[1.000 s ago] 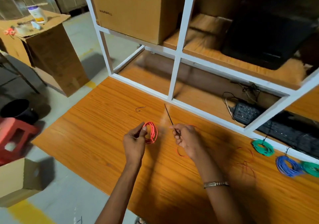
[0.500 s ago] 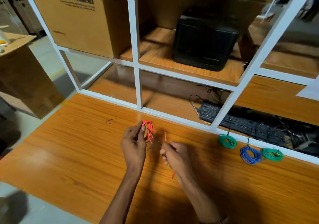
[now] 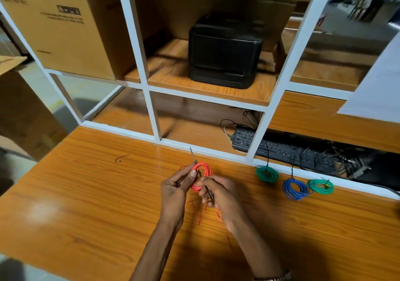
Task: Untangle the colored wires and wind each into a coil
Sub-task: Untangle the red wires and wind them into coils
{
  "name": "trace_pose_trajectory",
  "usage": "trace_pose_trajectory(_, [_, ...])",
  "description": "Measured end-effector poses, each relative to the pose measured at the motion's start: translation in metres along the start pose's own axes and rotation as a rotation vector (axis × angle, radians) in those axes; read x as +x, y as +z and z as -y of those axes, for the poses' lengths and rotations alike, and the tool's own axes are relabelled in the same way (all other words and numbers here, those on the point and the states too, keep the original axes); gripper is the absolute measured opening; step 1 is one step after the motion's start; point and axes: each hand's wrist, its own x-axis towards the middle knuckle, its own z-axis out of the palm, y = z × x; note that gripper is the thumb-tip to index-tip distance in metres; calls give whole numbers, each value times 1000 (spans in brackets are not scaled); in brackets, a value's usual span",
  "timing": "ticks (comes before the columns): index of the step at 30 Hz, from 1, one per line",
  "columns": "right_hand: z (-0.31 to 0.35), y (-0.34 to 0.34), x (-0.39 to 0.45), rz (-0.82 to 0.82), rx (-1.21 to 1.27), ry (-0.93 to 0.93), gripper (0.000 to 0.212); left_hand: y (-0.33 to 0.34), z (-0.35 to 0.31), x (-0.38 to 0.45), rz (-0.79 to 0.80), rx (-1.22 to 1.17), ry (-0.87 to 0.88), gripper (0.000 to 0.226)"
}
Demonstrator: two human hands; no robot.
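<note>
Above the wooden table (image 3: pixel 86 205), my left hand (image 3: pixel 176 186) pinches a coil of red wire (image 3: pixel 204 172) between thumb and fingers. A thin black tie (image 3: pixel 193 156) sticks up past the coil. My right hand (image 3: pixel 220 192) pinches the tie's lower end just right of the coil. A loose red wire tail (image 3: pixel 218 214) hangs below my right hand. Three wound coils lie at the right by the shelf frame: a green coil (image 3: pixel 266 173), a blue coil (image 3: pixel 294 188) and a second green coil (image 3: pixel 320 186).
A small black wire scrap (image 3: pixel 121 158) lies on the table at the left. A white shelf frame (image 3: pixel 155 118) rises behind the table, holding a black box (image 3: pixel 225 51), a cardboard box (image 3: pixel 60 25) and a keyboard (image 3: pixel 281 148) with cables.
The view has swung right and up. My hands came together: the right hand moved in to the red coil, and the black tie now crosses the coil.
</note>
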Motion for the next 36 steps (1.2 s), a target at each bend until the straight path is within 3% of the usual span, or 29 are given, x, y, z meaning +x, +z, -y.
trace_pose_trajectory(6, [1,-14,-6,-8,59,115,10,12,12,-1,-129,41,-38,23])
trace_pose_trajectory(9, [5,-22,-10,54,87,81,24,9,13,-2,-188,51,-63,25])
trace_pose_trajectory(12, [14,-28,-15,147,98,61,22,9,12,-6,-189,12,-84,36])
trace_pose_trajectory(14, [17,-31,-17,199,143,46,35,10,11,-9,-185,-5,-100,44])
trace_pose_trajectory(16, [19,-34,-19,219,126,-21,34,10,9,-10,-165,17,-101,41])
trace_pose_trajectory(20, [20,-40,-17,16,-56,-227,16,12,6,-13,-83,138,-82,29])
trace_pose_trajectory(24, [23,-44,-14,-100,-220,-312,21,16,1,-19,-21,237,-41,28])
trace_pose_trajectory(30, [22,-46,-16,-132,-329,-334,27,20,-3,-22,56,328,14,25])
trace_pose_trajectory(36, [20,-45,-15,-115,-284,-323,29,21,-7,-25,73,358,63,20])
